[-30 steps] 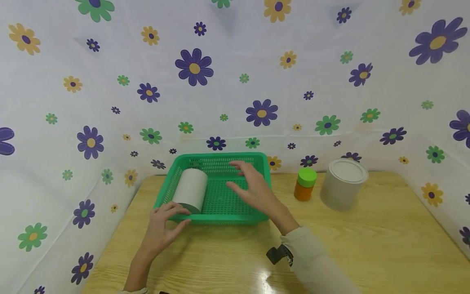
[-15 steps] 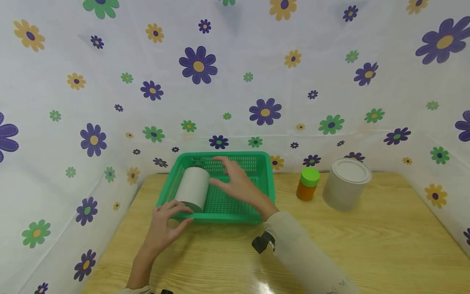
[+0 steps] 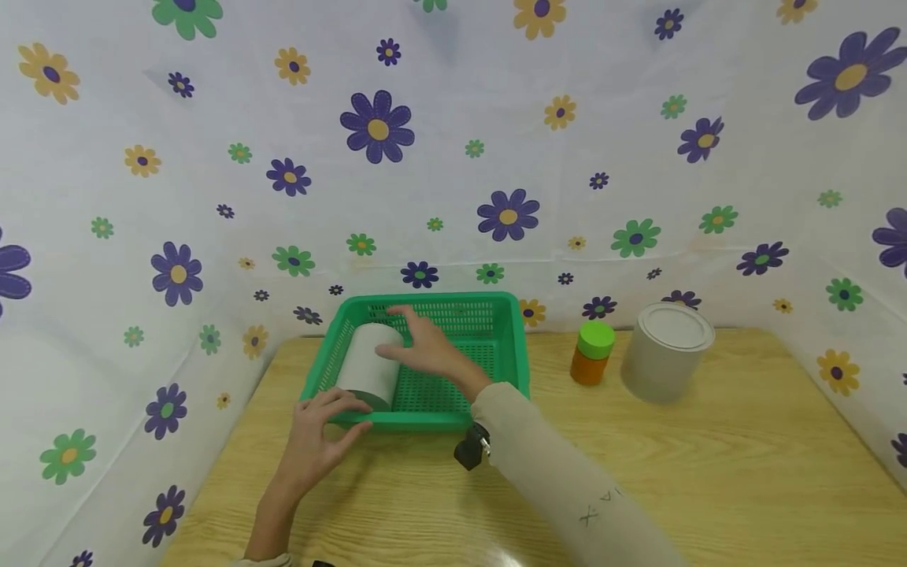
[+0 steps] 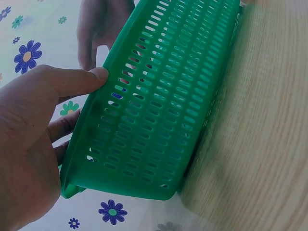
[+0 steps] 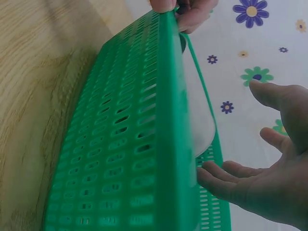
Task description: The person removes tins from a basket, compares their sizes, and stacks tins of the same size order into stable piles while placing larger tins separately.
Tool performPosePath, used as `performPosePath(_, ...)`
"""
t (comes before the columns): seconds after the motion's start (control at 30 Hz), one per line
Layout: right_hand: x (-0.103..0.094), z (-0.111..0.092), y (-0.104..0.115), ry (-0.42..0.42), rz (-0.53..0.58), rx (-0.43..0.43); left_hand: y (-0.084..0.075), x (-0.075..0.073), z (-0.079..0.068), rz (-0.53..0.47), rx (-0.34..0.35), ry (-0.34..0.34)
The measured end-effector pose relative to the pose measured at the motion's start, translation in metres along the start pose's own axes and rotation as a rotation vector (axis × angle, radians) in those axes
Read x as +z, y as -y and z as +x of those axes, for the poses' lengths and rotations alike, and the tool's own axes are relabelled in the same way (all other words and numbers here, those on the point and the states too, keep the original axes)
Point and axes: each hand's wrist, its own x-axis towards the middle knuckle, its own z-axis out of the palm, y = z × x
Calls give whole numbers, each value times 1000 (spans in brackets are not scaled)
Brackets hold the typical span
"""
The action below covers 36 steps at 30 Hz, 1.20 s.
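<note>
A green plastic basket (image 3: 520, 358) with slotted walls stands on the wooden table. Inside, at its left end, a plain white cylinder (image 3: 364, 370) lies on its side. My left hand (image 3: 312, 441) pinches the front rim near the left corner, thumb outside and fingers over the inner side, as the left wrist view confirms. My right hand (image 3: 425, 346) reaches over the basket with fingers spread, its fingertips overlapping the cylinder's right side in the head view. In the right wrist view the right hand (image 5: 269, 168) is open, its fingers close to the cylinder's end (image 5: 199, 120).
Right of the basket stands an orange jar (image 3: 590, 366) with a bright green lid. Beside it is a larger whitish tub (image 3: 662, 358) with a lid. A flowered white cloth (image 3: 453, 189) hangs behind and along both sides of the table (image 3: 680, 465).
My right hand has moved left across the basket, from its right half to the white cylinder. My left hand has stayed on the front rim.
</note>
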Motion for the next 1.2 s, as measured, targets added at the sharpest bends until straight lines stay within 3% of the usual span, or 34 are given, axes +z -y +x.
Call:
performPosePath(0.33, 14, 20, -5, 24, 106, 119, 2, -1, 3, 2, 2, -22)
performPosePath(0.5, 27, 30, -7, 31, 177, 223, 3, -2, 4, 9, -3, -18)
performPosePath(0.67, 38, 36, -5, 25, 181, 325, 2, -2, 2, 6, -1, -10)
performPosePath(1.2, 57, 44, -12, 30, 262, 443, 1, 0, -1, -4, -5, -22)
